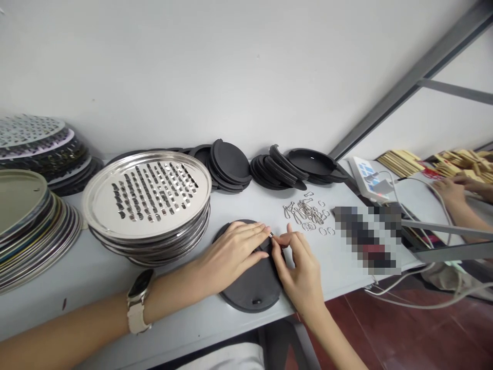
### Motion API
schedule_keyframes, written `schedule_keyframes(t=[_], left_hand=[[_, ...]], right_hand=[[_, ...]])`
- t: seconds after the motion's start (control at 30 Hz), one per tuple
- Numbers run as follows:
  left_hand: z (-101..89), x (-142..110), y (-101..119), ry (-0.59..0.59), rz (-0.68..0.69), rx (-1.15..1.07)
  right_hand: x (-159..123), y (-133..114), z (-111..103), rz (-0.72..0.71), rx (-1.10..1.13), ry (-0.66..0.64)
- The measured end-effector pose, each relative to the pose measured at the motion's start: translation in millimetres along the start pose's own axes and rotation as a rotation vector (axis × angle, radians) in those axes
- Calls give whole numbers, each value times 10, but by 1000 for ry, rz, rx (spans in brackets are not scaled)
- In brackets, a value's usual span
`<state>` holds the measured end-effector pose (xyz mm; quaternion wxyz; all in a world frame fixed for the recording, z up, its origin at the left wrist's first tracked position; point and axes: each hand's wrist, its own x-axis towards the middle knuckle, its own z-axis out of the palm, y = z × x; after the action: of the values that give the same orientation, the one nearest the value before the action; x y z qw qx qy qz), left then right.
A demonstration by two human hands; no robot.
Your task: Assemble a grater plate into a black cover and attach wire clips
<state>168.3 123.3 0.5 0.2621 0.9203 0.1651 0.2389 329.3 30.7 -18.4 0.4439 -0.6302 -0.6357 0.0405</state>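
Note:
A round black disc lies flat on the grey table close to its front edge, with a small slot in its lower part. My left hand rests flat across the disc's upper half, fingers stretched out to the right. At the disc's right rim, my right hand pinches a small shiny metal piece between thumb and index finger. Its exact kind is too small to make out. Just behind my right hand lies a loose heap of metal rings and clasps.
Left of the disc stands a stack of round metal plates, its top one a grater-like plate. More round stacks fill the far left. Black rimmed discs line the wall. At right are a grey frame, a power strip and another person's hands.

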Motion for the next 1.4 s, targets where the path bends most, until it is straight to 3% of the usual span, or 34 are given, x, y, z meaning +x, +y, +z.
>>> schedule_keyframes(t=[0.33, 0.67, 1.0, 1.4], left_hand=[[-14, 19, 22, -12, -5, 25], [3, 23, 2, -13, 14, 9], [5, 38, -32, -63, 24, -93], [-6, 66, -43, -115, 44, -105]], right_hand=[[-17, -30, -11, 44, -34, -18], [23, -5, -85, -15, -191, -165], [-12, -23, -106, -53, -158, -159], [-80, -11, -121, 26, -146, -162]])
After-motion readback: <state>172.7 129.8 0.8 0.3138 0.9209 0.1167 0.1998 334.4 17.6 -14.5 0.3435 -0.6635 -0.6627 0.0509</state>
